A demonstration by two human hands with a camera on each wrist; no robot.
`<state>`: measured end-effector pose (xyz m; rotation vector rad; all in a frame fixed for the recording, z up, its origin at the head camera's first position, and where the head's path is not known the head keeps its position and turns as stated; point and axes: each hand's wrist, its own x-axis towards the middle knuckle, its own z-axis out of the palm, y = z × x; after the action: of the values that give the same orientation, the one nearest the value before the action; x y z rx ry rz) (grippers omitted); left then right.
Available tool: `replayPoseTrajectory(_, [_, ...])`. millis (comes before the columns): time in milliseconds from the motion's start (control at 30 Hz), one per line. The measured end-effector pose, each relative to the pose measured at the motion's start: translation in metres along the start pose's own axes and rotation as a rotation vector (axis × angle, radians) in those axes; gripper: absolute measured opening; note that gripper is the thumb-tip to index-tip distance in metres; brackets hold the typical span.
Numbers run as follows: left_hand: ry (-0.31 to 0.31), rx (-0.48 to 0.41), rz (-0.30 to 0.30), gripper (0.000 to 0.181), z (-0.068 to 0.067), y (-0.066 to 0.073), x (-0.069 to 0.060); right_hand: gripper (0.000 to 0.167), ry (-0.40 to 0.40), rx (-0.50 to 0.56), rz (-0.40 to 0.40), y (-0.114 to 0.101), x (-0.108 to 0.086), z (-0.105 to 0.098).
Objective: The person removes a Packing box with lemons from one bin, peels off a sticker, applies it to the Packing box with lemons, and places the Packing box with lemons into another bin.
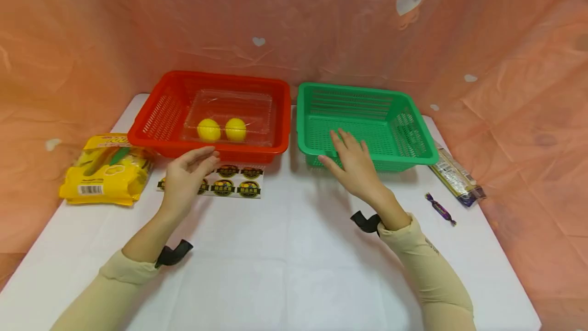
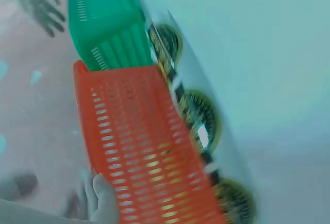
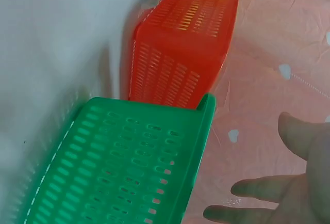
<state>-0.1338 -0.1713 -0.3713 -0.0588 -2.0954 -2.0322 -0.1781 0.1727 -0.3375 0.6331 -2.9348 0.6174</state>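
Note:
In the head view my left hand hovers by the front rim of the red basket, its fingers loosely bent and nothing held. Inside that basket lies a clear plastic clamshell box with two yellow balls or lemons showing through or beside it; I cannot tell which. Below the left hand is a sheet of round stickers. Fingers spread, my right hand is over the front of the green basket and holds nothing. Whether it touches the rim is unclear.
A yellow printed bag rests left of the red basket. To the right of the green basket are a long wrapped packet and a purple-wrapped candy. A pink cloth hangs behind the white table.

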Motion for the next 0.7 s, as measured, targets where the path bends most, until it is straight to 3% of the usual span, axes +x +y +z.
replayPoseTrajectory(67, [0.081,-0.309,-0.132,0.028,-0.008,-0.002,0.001,0.069,0.034,0.041,-0.009,0.001,0.002,0.0])
replayPoseTrajectory(133, [0.171,-0.557,-0.246,0.026,-0.015,-0.002,0.004,0.068,0.055,0.077,-0.016,0.001,0.004,0.0])
replayPoseTrajectory(167, [0.205,-0.637,-0.286,0.027,-0.018,-0.001,0.005,0.067,0.061,0.091,-0.022,0.001,0.005,0.001])
replayPoseTrajectory(267, [0.295,-0.783,-0.389,0.052,-0.026,0.001,0.01,0.066,0.061,0.137,-0.025,-0.001,0.008,0.003])
replayPoseTrajectory(400, [0.414,-0.826,-0.441,0.08,-0.031,0.003,0.017,0.064,0.063,0.193,-0.021,-0.006,0.018,0.006])
replayPoseTrajectory(533, [0.523,-0.804,-0.429,0.07,-0.032,0.0,0.024,0.061,0.072,0.266,-0.03,-0.015,0.04,0.006])
replayPoseTrajectory(700, [0.584,-0.777,-0.394,0.06,-0.03,-0.006,0.032,0.056,0.039,0.427,-0.042,-0.036,0.092,-0.003])
